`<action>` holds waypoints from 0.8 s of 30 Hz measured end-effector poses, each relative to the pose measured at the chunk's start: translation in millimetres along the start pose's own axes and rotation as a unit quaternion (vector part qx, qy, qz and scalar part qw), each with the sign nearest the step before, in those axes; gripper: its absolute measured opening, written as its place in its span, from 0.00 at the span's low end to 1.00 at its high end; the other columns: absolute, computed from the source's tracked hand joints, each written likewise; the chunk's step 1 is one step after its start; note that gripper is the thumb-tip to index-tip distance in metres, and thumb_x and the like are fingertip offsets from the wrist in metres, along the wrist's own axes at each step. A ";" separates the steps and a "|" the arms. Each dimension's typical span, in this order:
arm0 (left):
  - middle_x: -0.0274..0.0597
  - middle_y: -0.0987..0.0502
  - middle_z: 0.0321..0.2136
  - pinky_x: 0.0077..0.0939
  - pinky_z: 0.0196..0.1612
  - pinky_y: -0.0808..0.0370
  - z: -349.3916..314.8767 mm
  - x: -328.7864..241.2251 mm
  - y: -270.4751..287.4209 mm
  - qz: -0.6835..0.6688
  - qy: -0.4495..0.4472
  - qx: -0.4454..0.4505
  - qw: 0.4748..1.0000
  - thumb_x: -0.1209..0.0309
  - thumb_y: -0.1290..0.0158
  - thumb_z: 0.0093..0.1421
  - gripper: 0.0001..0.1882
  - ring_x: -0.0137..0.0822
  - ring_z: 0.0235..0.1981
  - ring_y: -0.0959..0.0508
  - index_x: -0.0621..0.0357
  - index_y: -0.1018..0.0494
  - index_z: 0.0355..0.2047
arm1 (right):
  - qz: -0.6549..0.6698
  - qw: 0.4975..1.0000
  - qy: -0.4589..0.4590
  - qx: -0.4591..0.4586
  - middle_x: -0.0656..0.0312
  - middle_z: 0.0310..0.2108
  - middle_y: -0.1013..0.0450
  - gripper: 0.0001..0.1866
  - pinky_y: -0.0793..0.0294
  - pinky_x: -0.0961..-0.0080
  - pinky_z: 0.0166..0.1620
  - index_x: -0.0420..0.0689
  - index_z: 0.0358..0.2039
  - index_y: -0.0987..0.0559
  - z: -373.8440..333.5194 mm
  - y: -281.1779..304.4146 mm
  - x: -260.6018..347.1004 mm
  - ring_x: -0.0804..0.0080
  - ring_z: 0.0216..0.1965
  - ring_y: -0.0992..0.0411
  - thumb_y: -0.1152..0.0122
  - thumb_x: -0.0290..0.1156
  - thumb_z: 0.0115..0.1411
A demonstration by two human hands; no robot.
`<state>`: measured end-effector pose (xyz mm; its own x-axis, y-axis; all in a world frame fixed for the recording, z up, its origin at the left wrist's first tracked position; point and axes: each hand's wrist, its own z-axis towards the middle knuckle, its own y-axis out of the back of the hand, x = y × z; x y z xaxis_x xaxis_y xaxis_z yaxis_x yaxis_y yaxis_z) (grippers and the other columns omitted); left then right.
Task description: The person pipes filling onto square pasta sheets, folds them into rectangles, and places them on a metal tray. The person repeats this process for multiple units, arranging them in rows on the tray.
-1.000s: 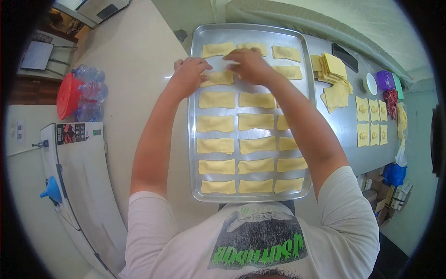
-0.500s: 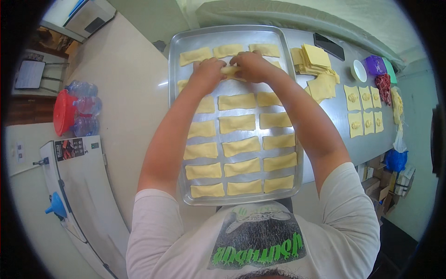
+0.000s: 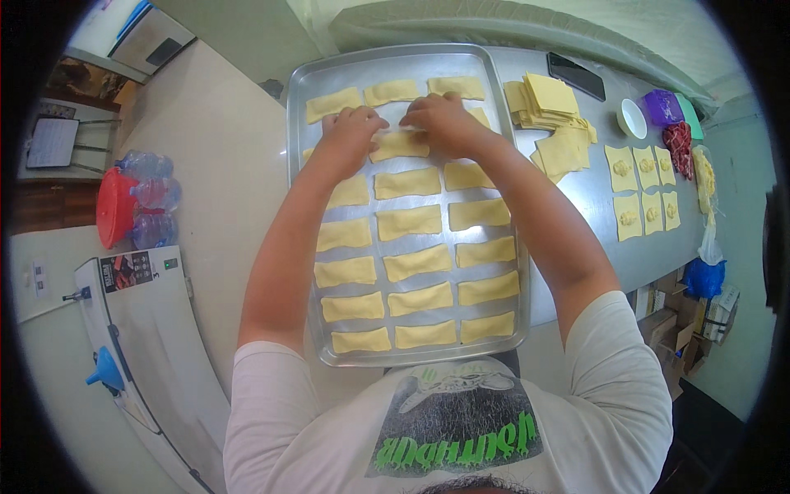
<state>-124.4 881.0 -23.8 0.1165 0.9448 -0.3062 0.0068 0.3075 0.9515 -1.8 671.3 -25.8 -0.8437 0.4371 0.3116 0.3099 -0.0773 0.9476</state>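
Note:
Rows of flat, folded yellow dough pieces (image 3: 410,221) lie on a large metal baking tray (image 3: 306,78) in front of me. Over the tray's far half, my left hand (image 3: 354,140) hovers with loosely bent fingers and nothing in them. Across a small gap, my right hand (image 3: 442,123) is likewise open, its fingers curled downward. Between and just below both hands, one folded dough piece (image 3: 401,146) lies flat on the tray. My hands and wrists cover parts of the pieces at either side of it.
Right of the tray are stacked dough sheets (image 3: 551,95), a black phone (image 3: 576,76), a white bowl (image 3: 633,119) and several dough squares topped with filling (image 3: 628,216). A red-and-white cloth (image 3: 677,148) lies beyond. Plastic bottles (image 3: 156,193) stand left, beside a red lid (image 3: 115,207).
The dough piece held between my hands now lies flat on the tray, let go. My fingers have drawn off it. The whole view has shifted slightly.

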 end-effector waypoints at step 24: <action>0.50 0.18 0.40 0.34 0.38 0.23 75.3 -81.3 -13.7 -0.278 0.098 0.134 0.946 0.70 0.38 0.64 0.16 0.38 0.37 0.20 0.58 0.23 0.51 | 0.123 0.976 -0.152 0.098 0.51 0.44 0.19 0.21 0.24 0.60 0.51 0.45 0.48 0.17 -61.3 61.8 -40.8 0.51 0.48 0.22 0.25 0.35 0.54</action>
<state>-59.2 791.5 -9.7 -0.1660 0.6560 -0.7363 0.2668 0.7487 0.6069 25.0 593.7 24.3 -0.5733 0.6750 0.4645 0.5903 -0.0529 0.8055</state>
